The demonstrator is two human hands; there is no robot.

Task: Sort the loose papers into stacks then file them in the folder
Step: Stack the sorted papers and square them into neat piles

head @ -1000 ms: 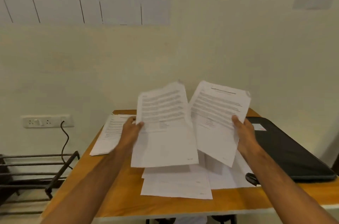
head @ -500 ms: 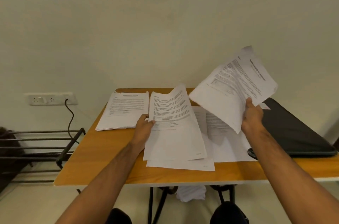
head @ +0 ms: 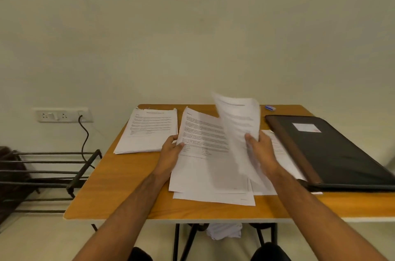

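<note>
My left hand [head: 171,154] grips the left edge of a printed sheet [head: 203,149] that lies slanted over the loose papers [head: 213,196] in the middle of the wooden table [head: 119,192]. My right hand [head: 259,149] pinches another printed sheet [head: 239,119], blurred and held upright above the pile. A neat paper stack [head: 147,130] lies at the table's far left. The closed black folder [head: 333,154] with a white label lies on the right, over the edge of some sheets.
A small blue-and-white object [head: 270,108] sits at the table's far edge. On the wall at left are a socket strip [head: 62,114] and a hanging black cable [head: 84,139]. A dark metal rack [head: 49,173] stands left of the table. Something white [head: 224,230] lies underneath.
My right hand has swung its sheet from high on the right down and left toward the centre pile. My left hand stays on its sheet. The view has tilted down slightly.
</note>
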